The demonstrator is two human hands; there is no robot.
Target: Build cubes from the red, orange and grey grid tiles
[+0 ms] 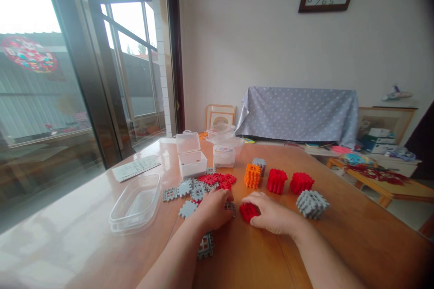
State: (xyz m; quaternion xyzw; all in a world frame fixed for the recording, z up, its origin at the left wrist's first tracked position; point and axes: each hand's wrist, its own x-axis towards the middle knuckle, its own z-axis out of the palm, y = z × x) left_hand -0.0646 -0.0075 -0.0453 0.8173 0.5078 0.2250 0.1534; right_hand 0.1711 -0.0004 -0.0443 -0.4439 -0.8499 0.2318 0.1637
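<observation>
My right hand (273, 216) is curled around a red interlocking tile piece (248, 211) resting on the wooden table (339, 244). My left hand (214, 207) lies with bent fingers over loose grey and red tiles (217, 179), fingertips touching a grey tile (231, 208) beside the red piece. Beyond the hands stand an orange cube (252, 175), two red cubes (277, 180) (301, 182), and a grey cube (312, 203) at the right. A grey tile (206, 245) lies under my left forearm.
A clear shallow plastic lid (135, 203) lies at the left. Open clear boxes (191, 156) (224, 153) stand at the back, with a paper sheet (135, 167) near the window. A small grey cube (259, 165) sits behind the orange one. A covered bench and low table stand beyond.
</observation>
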